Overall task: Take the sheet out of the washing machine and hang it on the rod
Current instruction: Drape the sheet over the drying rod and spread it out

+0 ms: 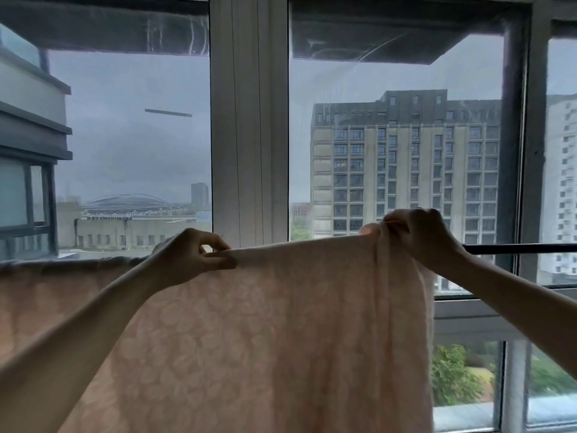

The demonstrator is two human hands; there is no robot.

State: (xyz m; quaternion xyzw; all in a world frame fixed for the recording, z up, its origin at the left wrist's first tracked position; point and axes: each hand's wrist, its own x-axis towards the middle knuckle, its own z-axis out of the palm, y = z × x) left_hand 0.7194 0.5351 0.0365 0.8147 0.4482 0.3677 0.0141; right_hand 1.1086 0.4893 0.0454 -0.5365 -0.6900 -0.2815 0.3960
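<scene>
A pale pink sheet with a faint leaf pattern hangs in front of me, draped over a dark horizontal rod that shows bare only at the right. My left hand pinches the sheet's top edge near the middle. My right hand grips a bunched fold of the sheet at its right end, held slightly above the rod. To the left the sheet's top edge runs level across to the frame's edge, hiding the rod there.
A large window with a wide white frame post stands right behind the rod. Through the glass are a tall grey building and lower roofs. A lower window sill runs at the right.
</scene>
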